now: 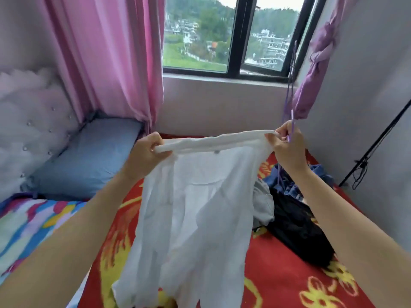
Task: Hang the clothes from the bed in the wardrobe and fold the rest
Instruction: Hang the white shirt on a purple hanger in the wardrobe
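Gripping white shirt [195,207]: L hand [145,153], R hand [287,150].

no readable text, distant buildings perhaps blurred

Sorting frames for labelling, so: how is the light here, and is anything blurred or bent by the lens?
Head view: soft, even daylight from the window, no hard shadows or glare, only the sky blown out; the same view bends towards its edges, so the window frame leans; the white garment is fairly sharp, while the padded headboard at left looks smeared.
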{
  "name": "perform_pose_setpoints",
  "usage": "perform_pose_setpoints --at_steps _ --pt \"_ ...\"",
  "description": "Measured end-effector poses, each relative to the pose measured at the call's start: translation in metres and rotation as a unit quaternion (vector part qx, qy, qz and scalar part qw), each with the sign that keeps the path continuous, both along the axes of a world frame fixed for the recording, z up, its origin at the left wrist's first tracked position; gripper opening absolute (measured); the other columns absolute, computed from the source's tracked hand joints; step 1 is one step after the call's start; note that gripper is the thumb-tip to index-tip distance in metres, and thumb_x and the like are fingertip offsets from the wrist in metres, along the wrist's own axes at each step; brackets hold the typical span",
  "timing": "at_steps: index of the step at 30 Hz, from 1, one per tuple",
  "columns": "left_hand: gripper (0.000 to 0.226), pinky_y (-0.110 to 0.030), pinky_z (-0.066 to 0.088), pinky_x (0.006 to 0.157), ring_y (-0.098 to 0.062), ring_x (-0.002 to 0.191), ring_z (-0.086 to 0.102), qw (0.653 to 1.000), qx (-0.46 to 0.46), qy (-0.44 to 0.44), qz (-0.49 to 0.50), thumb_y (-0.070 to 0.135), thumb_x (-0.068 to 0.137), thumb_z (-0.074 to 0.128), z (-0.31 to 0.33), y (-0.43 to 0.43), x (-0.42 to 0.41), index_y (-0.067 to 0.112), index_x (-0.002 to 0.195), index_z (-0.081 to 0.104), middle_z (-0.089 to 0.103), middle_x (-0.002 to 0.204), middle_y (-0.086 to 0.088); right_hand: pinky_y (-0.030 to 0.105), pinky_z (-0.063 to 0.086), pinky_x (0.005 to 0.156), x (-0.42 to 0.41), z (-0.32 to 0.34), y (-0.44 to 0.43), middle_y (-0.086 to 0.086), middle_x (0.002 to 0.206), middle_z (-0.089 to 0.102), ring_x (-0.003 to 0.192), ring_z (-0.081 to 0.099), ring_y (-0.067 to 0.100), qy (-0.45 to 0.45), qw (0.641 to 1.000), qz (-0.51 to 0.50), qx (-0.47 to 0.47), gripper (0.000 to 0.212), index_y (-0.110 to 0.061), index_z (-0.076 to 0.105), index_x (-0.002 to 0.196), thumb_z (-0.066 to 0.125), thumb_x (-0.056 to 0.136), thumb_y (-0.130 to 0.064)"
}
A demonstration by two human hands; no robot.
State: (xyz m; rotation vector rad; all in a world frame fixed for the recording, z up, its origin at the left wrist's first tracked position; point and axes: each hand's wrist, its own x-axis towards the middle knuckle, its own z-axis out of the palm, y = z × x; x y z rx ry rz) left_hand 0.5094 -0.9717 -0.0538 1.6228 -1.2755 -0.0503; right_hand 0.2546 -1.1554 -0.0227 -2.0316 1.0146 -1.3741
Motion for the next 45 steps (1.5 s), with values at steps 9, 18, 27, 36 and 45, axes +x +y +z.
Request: perform_pose_setpoints --at_steps 9,18,27,36,45 --pt "0.056 -0.043 0.039 0.072 -0.034 0.071 0.055 0.927 0.013 -0.304 0.222 0.045 0.067 0.032 0.06 0.021 0.002 0.0 0.069 0.066 0.055 0.064 -0.013 0.019 0.038 0.047 -0.028 0.061 0.008 -0.002 0.057 0.04 0.041 0.039 -0.004 -0.163 0.984 0.068 0.024 0.042 -0.017 0.035 0.063 0.068 0.077 0.006" --pt "0.008 -0.021 0.045 0.057 -0.009 0.056 0.059 0.989 0.071 0.115 -0.053 0.014 0.063 0.073 0.058 0.037 0.018 0.019 0.067 0.068 0.065 0.059 -0.001 0.01 0.037 0.047 -0.051 0.053 -0.002 0.001 0.057 0.041 0.042 0.042 -0.004 -0.116 0.991 0.063 -0.016 0.044 -0.018 0.036 0.061 0.074 0.074 0.0" --pt "0.022 -0.019 0.05 0.048 -0.011 0.05 0.062 0.964 -0.016 0.255 -0.077 0.012 0.062 0.075 0.072 0.038 0.016 0.015 0.077 0.059 0.069 0.063 0.0 0.016 0.03 0.052 -0.047 0.034 -0.014 0.0 0.059 0.033 0.053 0.03 0.011 -0.021 0.998 0.053 -0.021 0.046 -0.02 0.029 0.064 0.068 0.082 -0.005" --pt "0.042 -0.02 0.049 0.054 -0.008 0.055 0.06 0.976 -0.034 0.077 0.203 0.012 0.077 0.076 0.073 0.03 0.021 0.006 0.114 0.056 0.063 0.073 -0.004 0.012 0.028 0.044 -0.03 0.031 -0.012 0.0 0.06 0.032 0.051 0.029 0.007 0.033 0.987 0.138 0.081 0.041 -0.019 0.03 0.066 0.059 0.088 -0.002" --pt "0.043 -0.001 0.038 0.045 0.005 0.048 0.053 0.969 -0.013 0.111 0.223 0.017 0.074 0.079 0.063 0.045 0.042 0.002 0.111 0.062 0.054 0.074 0.008 0.02 0.028 0.05 -0.04 0.037 -0.015 -0.003 0.06 0.034 0.049 0.03 0.005 0.125 0.96 0.203 0.147 0.051 -0.022 0.026 0.061 0.073 0.079 -0.01"
